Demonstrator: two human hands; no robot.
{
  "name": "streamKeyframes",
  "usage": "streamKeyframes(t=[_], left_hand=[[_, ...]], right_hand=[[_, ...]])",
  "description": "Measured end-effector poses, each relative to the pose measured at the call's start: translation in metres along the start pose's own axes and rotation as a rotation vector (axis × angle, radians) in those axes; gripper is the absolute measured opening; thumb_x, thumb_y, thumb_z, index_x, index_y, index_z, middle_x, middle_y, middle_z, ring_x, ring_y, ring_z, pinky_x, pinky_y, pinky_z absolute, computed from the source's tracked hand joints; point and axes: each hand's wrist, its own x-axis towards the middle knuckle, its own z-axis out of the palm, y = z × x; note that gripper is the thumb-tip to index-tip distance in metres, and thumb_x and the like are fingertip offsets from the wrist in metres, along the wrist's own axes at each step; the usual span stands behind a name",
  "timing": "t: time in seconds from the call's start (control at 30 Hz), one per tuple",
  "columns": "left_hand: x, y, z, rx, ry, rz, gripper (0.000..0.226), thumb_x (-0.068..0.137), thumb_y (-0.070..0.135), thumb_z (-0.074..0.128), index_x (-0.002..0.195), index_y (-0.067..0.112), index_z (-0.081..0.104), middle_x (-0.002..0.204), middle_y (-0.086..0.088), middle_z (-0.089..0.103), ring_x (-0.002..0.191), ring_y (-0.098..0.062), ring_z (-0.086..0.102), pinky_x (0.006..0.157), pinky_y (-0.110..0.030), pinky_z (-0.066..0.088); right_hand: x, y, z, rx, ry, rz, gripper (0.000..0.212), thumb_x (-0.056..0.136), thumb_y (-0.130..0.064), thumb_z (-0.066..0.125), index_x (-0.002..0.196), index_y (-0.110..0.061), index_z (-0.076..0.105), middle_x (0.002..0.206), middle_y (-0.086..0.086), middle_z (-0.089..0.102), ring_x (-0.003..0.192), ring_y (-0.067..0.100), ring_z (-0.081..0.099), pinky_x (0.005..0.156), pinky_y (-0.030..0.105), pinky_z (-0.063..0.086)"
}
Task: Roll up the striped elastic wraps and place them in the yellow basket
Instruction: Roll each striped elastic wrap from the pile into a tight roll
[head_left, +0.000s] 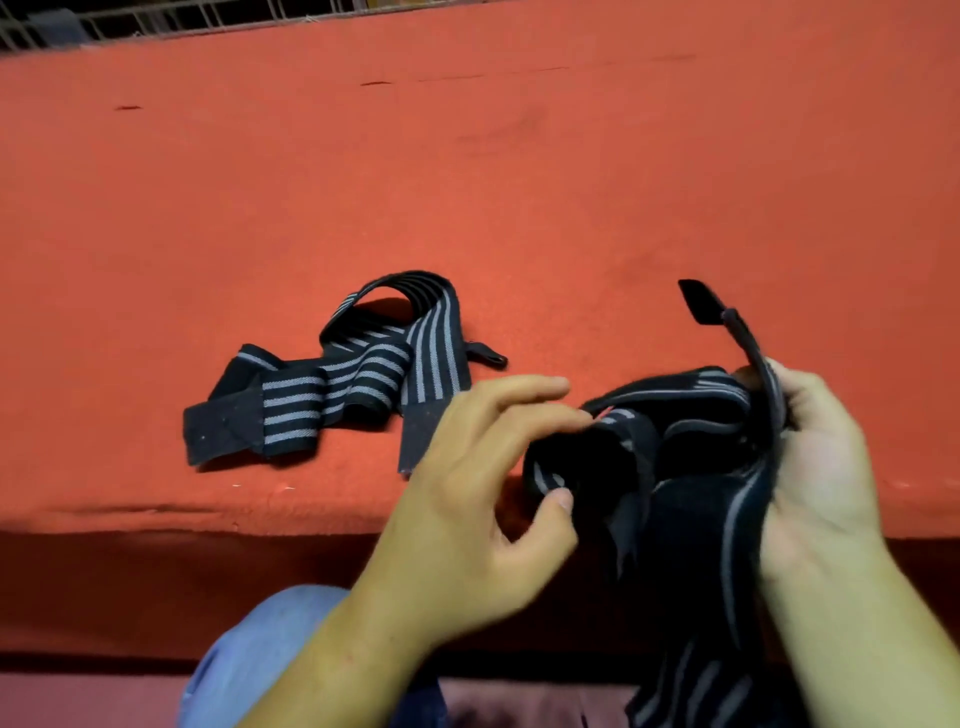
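Head view: on the red mat (519, 182), a loose striped wrap (337, 379) lies crumpled, left of both hands. The left hand (483, 499) pinches the looped end of a second striped wrap (675, 467) between thumb and curled forefinger (somewhat blurred). The right hand (821, 467) curls round its bunched middle, its tail hanging below.
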Motion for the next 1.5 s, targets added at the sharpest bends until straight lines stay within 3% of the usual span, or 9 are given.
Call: streamKeyframes(t=[0.17,0.3,0.67,0.8,0.9,1.03,1.3,1.4,1.5], left_hand=[[-0.003,-0.005,0.018,0.098,0.007,0.086,0.076,0.077,-0.011,0.071,0.143,0.023,0.055,0.15,-0.001,0.049,0.136,-0.02,0.049,0.116,-0.034,0.037],[-0.005,-0.015,0.019,0.139,0.089,0.04,0.036,0.086,0.012,0.07,0.119,0.026,0.072,0.144,0.007,0.052,0.129,-0.017,0.051,0.108,-0.034,0.042],[0.002,-0.05,-0.002,-0.292,0.425,-0.503,0.029,0.103,0.032,0.057,0.084,0.012,0.048,0.068,0.006,0.038,0.06,-0.007,0.034,0.056,-0.028,0.031],[0.005,-0.055,0.001,-0.625,0.451,-0.627,0.025,0.1,0.042,0.056,0.093,0.019,0.06,0.088,-0.007,0.056,0.081,-0.022,0.047,0.077,-0.043,0.041],[0.005,-0.053,0.001,-0.682,0.473,-0.64,0.021,0.099,0.043,0.056,0.091,0.029,0.068,0.093,-0.005,0.066,0.092,-0.021,0.058,0.091,-0.047,0.046],[0.009,-0.046,-0.001,-0.706,0.483,-0.668,0.034,0.105,0.04,0.052,0.076,0.035,0.071,0.059,0.004,0.057,0.058,-0.012,0.05,0.067,-0.035,0.041],[0.001,-0.032,-0.005,-0.626,0.072,-0.509,0.047,0.101,0.056,0.041,0.102,0.018,0.07,0.056,-0.009,0.063,0.044,-0.018,0.053,0.052,-0.023,0.045],[-0.003,-0.03,0.002,-0.533,-0.068,-0.455,0.031,0.093,0.028,0.054,0.119,0.038,0.067,0.084,-0.01,0.072,0.064,-0.023,0.064,0.069,-0.031,0.051],[-0.005,-0.03,0.005,-0.365,-0.125,-0.405,0.071,0.089,-0.007,0.052,0.133,0.049,0.059,0.105,-0.001,0.072,0.094,-0.018,0.069,0.087,-0.036,0.054]], right_hand=[[-0.002,-0.013,0.021,-0.031,-0.031,0.075,0.036,0.1,-0.03,0.056,0.068,-0.015,0.064,0.068,0.001,0.057,0.055,0.012,0.059,0.058,0.025,0.058],[-0.004,-0.009,0.028,-0.022,-0.027,0.081,0.032,0.101,-0.023,0.057,0.071,-0.011,0.063,0.069,0.003,0.056,0.047,0.007,0.056,0.057,0.026,0.06],[-0.007,-0.021,0.024,-0.105,-0.032,-0.004,0.039,0.104,-0.025,0.048,0.07,-0.021,0.067,0.064,-0.005,0.065,0.055,0.012,0.065,0.053,0.022,0.055],[-0.018,-0.018,0.028,-0.387,-0.117,0.136,0.032,0.093,-0.03,0.058,0.068,-0.019,0.073,0.057,-0.003,0.063,0.041,0.011,0.059,0.034,0.018,0.041],[-0.022,-0.013,0.028,-0.406,-0.246,0.225,0.025,0.083,-0.029,0.061,0.077,-0.015,0.081,0.073,0.003,0.074,0.06,0.015,0.072,0.049,0.024,0.057],[-0.021,-0.013,0.031,-0.395,-0.245,0.22,0.022,0.085,-0.027,0.059,0.091,-0.013,0.076,0.071,0.003,0.073,0.057,0.014,0.072,0.044,0.026,0.056],[-0.012,-0.021,0.028,-0.051,-0.196,0.158,0.026,0.093,-0.029,0.052,0.083,-0.018,0.074,0.079,-0.008,0.07,0.047,-0.001,0.053,0.043,0.015,0.044],[-0.009,-0.019,0.026,-0.011,-0.195,0.176,0.023,0.096,-0.029,0.051,0.104,-0.017,0.069,0.095,-0.005,0.074,0.054,-0.002,0.06,0.046,0.014,0.048],[-0.006,-0.018,0.024,-0.014,-0.159,0.154,0.024,0.105,-0.027,0.046,0.108,-0.015,0.067,0.093,-0.005,0.073,0.058,-0.001,0.063,0.047,0.015,0.049]])
